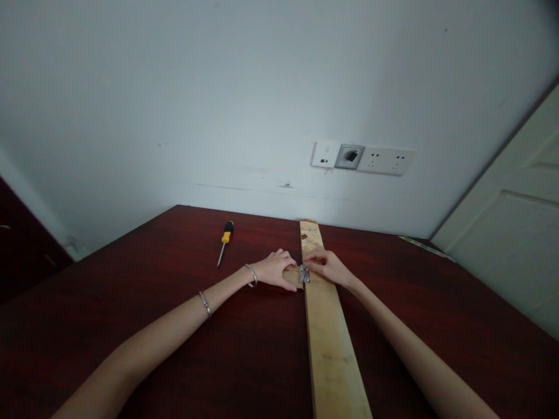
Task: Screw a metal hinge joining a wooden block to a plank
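Red table point(131, 314), white wall point(174, 87): left hand point(275, 269) and right hand point(328, 266) pinch a hinge point(304, 273) on plank point(329, 343).

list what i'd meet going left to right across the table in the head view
screwdriver → left hand → hinge → right hand

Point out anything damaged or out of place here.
The middle unit of the socket strip looks damaged: a dark ragged hole gapes in its grey frame, while the white plates either side are intact. Faint scuffs mark the wall below it. Nothing on the table looks odd.
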A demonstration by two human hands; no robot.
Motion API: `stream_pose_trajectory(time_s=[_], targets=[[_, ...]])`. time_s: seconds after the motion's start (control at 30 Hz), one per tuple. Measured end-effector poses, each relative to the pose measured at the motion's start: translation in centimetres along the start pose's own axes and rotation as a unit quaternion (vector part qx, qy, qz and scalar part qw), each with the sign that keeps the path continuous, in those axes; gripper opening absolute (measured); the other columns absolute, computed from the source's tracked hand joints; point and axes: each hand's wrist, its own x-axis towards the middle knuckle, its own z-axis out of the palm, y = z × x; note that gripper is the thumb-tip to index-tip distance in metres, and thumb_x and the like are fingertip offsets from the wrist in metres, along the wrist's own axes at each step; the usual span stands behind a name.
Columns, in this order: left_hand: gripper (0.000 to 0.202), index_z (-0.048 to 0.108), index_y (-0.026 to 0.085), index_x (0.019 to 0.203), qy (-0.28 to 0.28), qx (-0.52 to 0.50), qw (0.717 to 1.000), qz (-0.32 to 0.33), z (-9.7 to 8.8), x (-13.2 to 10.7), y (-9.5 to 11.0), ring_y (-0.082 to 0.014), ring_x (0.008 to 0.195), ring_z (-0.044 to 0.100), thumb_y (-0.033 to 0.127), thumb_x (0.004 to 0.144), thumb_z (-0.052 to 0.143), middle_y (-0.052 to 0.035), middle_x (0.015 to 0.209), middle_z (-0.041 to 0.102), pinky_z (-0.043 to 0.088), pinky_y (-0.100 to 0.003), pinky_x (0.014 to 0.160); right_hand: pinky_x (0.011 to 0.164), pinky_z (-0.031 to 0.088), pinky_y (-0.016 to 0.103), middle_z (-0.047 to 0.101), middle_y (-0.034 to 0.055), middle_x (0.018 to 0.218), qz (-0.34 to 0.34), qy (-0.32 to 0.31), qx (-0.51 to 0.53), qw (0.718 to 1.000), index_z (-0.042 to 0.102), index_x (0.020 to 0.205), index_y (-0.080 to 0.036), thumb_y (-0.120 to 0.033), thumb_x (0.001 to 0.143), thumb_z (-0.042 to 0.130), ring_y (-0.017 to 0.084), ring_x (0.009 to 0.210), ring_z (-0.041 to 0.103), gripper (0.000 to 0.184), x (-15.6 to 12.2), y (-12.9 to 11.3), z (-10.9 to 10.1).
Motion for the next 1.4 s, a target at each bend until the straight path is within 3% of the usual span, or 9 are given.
stream_pose_trajectory(time_s=[0.47, 0.6, 0.7, 0.87, 1.03, 1.13, 1.23, 1.4], targets=[[0.085, 0.051, 0.018, 0.127, -0.001, -0.015, 1.000, -0.005, 0.1, 0.0, -0.2, -0.0279, 0.104, 0.042, 0.067, 0.061, 0.070, -0.0099, 0.111, 0.049, 0.038, -0.039, 0.091, 0.083, 0.049, 0.038, 0.073, 0.0063, 0.090, 0.040, 0.045, 0.051, 0.997, 0.073, 0.084, -0.018, -0.031, 0.074, 0.061, 0.022, 0.086, 0.065, 0.020, 0.1, 1.0, -0.1], [0.069, 0.052, 0.019, 0.126, 0.031, -0.044, 0.999, -0.002, -1.2, -0.3, -0.6, -0.0248, 0.105, 0.044, 0.058, 0.073, 0.067, -0.0087, 0.110, 0.051, 0.037, -0.037, 0.095, 0.084, 0.049, 0.038, 0.073, 0.0066, 0.092, 0.048, 0.062, 0.067, 0.995, 0.072, 0.084, -0.018, -0.031, 0.073, 0.061, 0.023, 0.088, 0.065, 0.021, 0.1, 1.3, -0.3], [0.055, 0.055, 0.017, 0.122, 0.095, -0.040, 0.995, -0.017, -2.9, -0.6, -1.9, -0.0230, 0.104, 0.045, 0.052, 0.080, 0.062, -0.0082, 0.109, 0.054, 0.038, -0.036, 0.095, 0.083, 0.049, 0.039, 0.073, 0.0070, 0.091, 0.056, 0.074, 0.072, 0.993, 0.072, 0.083, -0.017, -0.032, 0.072, 0.061, 0.024, 0.088, 0.065, 0.022, 0.1, 1.4, -0.5], [0.032, 0.065, 0.014, 0.106, 0.231, 0.014, 0.961, -0.148, -6.5, -1.7, -6.6, -0.0220, 0.101, 0.050, 0.035, 0.082, 0.061, -0.0085, 0.100, 0.059, 0.040, -0.034, 0.094, 0.080, 0.049, 0.038, 0.073, 0.0070, 0.089, 0.064, 0.088, 0.072, 0.991, 0.072, 0.083, -0.017, -0.034, 0.072, 0.061, 0.024, 0.084, 0.066, 0.023, 0.0, 1.2, -0.7], [0.028, 0.067, 0.013, 0.103, 0.268, 0.065, 0.903, -0.330, -9.6, -5.0, -11.0, -0.0211, 0.096, 0.058, 0.027, 0.080, 0.059, -0.0097, 0.102, 0.064, 0.044, -0.029, 0.085, 0.076, 0.049, 0.037, 0.073, 0.0083, 0.089, 0.061, 0.098, 0.071, 0.991, 0.073, 0.082, -0.017, -0.035, 0.072, 0.059, 0.024, 0.082, 0.065, 0.024, 0.0, 1.1, -0.8], [0.039, 0.065, 0.013, 0.105, 0.242, 0.079, 0.870, -0.423, -10.5, -6.9, -12.4, -0.0254, 0.101, 0.059, 0.044, 0.081, 0.060, -0.0127, 0.108, 0.065, 0.045, -0.030, 0.081, 0.074, 0.049, 0.036, 0.073, 0.0081, 0.087, 0.059, 0.102, 0.069, 0.991, 0.073, 0.081, -0.018, -0.034, 0.072, 0.059, 0.024, 0.081, 0.065, 0.024, 0.1, 1.3, -0.9], [0.053, 0.066, 0.012, 0.100, 0.181, 0.082, 0.846, -0.494, -10.7, -7.7, -13.2, -0.0298, 0.102, 0.061, 0.059, 0.075, 0.060, -0.0162, 0.108, 0.066, 0.047, -0.030, 0.076, 0.072, 0.050, 0.035, 0.073, 0.0076, 0.087, 0.062, 0.101, 0.066, 0.991, 0.073, 0.082, -0.017, -0.034, 0.072, 0.059, 0.023, 0.079, 0.065, 0.025, 0.1, 1.6, -0.9], [0.053, 0.069, 0.012, 0.091, 0.110, 0.064, 0.841, -0.526, -9.6, -7.4, -13.6, -0.0307, 0.095, 0.066, 0.061, 0.072, 0.062, -0.0189, 0.096, 0.070, 0.049, -0.029, 0.071, 0.071, 0.051, 0.034, 0.074, 0.0067, 0.087, 0.063, 0.101, 0.056, 0.991, 0.073, 0.081, -0.017, -0.034, 0.071, 0.059, 0.023, 0.080, 0.067, 0.024, 0.2, 2.0, -0.6]])
